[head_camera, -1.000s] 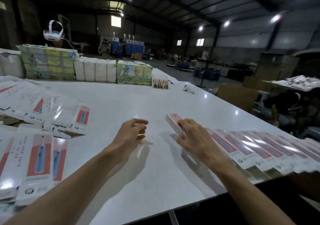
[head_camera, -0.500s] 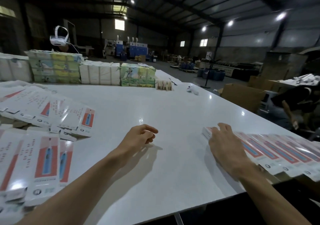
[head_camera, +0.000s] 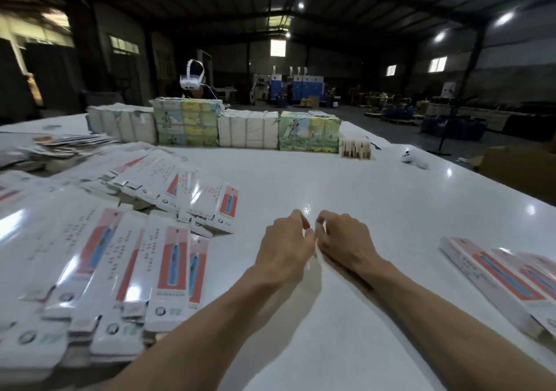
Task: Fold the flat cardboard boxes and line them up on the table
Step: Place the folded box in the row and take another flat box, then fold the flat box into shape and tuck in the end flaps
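Left hand [head_camera: 285, 246], right hand [head_camera: 346, 240]: held side by side over the table [head_camera: 331, 180], fingers loosely curled, nothing seen gripped. Flat cardboard boxes [head_camera: 168, 258]: heaped at left. Folded boxes [head_camera: 496, 276]: lined at right. One top flat is best lifted singly.

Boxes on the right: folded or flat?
Folded: the row of boxes shows raised side faces, unlike the flat blanks lying left.

Bare table [head_camera: 346, 180] between flat boxes [head_camera: 120, 255] left and folded boxes [head_camera: 496, 276] right
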